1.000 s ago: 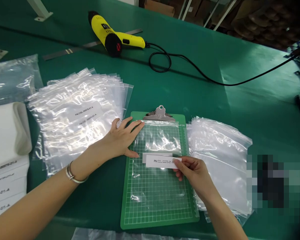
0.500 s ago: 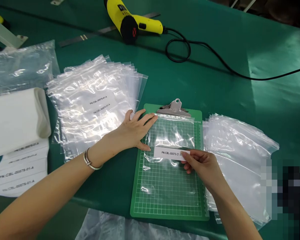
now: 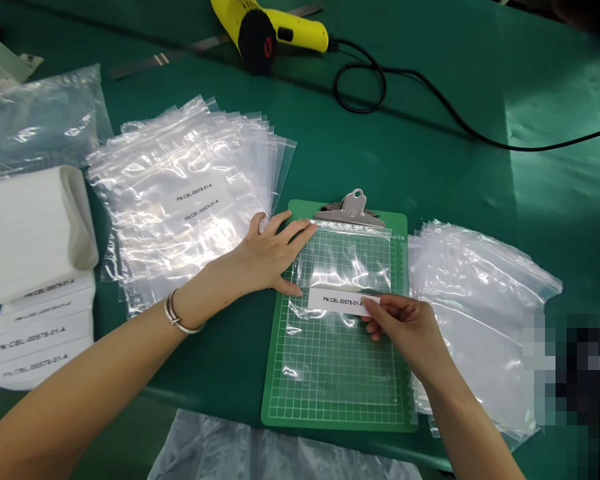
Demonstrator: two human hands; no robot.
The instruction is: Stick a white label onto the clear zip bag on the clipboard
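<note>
A clear zip bag [image 3: 340, 360] lies on a green gridded clipboard [image 3: 275, 400], its zip edge just below the metal clip [image 3: 353, 210]. My right hand [image 3: 403, 327] pinches the right end of a white printed label [image 3: 335, 301] between thumb and fingers, over the middle of the bag. Whether the label touches the bag cannot be made out. My left hand [image 3: 275, 257] has its fingers spread, with fingertips at the bag's upper left edge and the thumb near the label's left end. It holds nothing.
Labelled bags [image 3: 180, 200] fan out left of the clipboard; more clear bags [image 3: 480, 320] lie on the right. A folded white label strip [image 3: 25, 233] and a large plastic bag [image 3: 45, 120] are far left. Behind lie a yellow heat gun [image 3: 300, 33], its black cord and a metal ruler [image 3: 140, 67].
The view has shifted slightly, so most things sit a little higher. Both hands keep nearly the same places, and the label looks a little less tilted at its right end.
</note>
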